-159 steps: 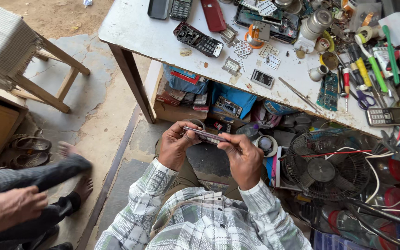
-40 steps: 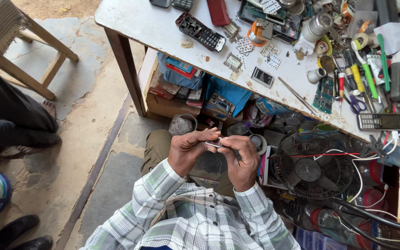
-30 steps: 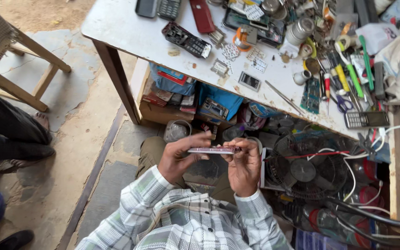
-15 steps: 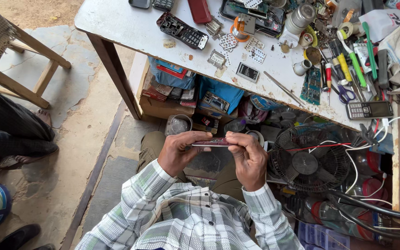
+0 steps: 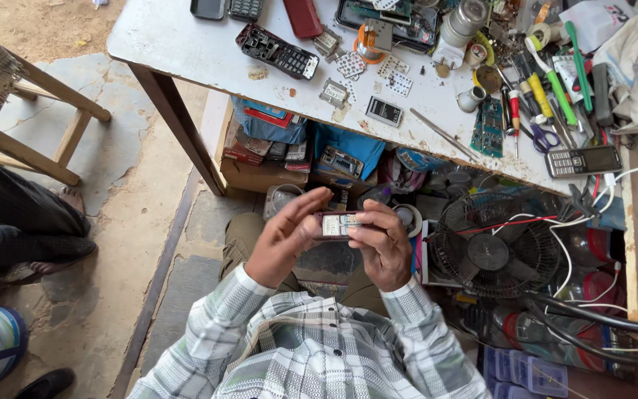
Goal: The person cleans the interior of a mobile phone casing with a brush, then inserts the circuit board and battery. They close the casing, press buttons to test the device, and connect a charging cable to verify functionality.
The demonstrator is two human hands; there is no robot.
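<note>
Over the lap, below the table edge: one small dark-red phone [image 5: 336, 224], held level between both hands, its pale face turned up to the camera.
Left hand [image 5: 283, 238]: one, cupped at the phone's left end, fingers curled over the top edge, thumb at the near side.
Right hand [image 5: 380, 244]: one, closed around the phone's right end, fingers bent over it and pressing down.
Sleeves: two, grey-and-white check.
Change from earlier: half a second ago the phone showed edge-on as a thin strip between the hands; now it is turned flat-face up, and the hands sit closer together.
Floor fan [image 5: 490, 248]: one, black, lying just to the right of the right hand among red and white wires.
White table [image 5: 186, 44]: one, above the hands, crowded on its right half.
Phones on the table: one grey bar phone [image 5: 583, 159] at the right edge, one opened black phone body [image 5: 278, 51] near the middle.
Green-handled tools [image 5: 568, 60]: at least two, beside a yellow one.
Wooden stool [image 5: 23, 111]: one, at far left.
Another person: dark trouser legs [image 5: 16, 222] at the left.
</note>
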